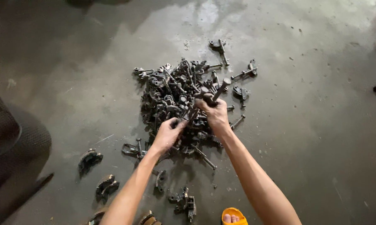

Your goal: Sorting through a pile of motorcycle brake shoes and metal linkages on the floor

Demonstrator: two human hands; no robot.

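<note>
Our right hand (215, 111) is closed around a dark bolt (220, 90), lifted over the pile of metal clamps (171, 98) on the concrete floor (313, 125). Our left hand (168, 134) pinches a part at the pile's near edge

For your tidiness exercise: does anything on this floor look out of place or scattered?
Yes. Most metal parts sit in one pile, where the left hand and right hand work, but several clamps lie strewn apart on the concrete floor, near an orange sandal.
</note>
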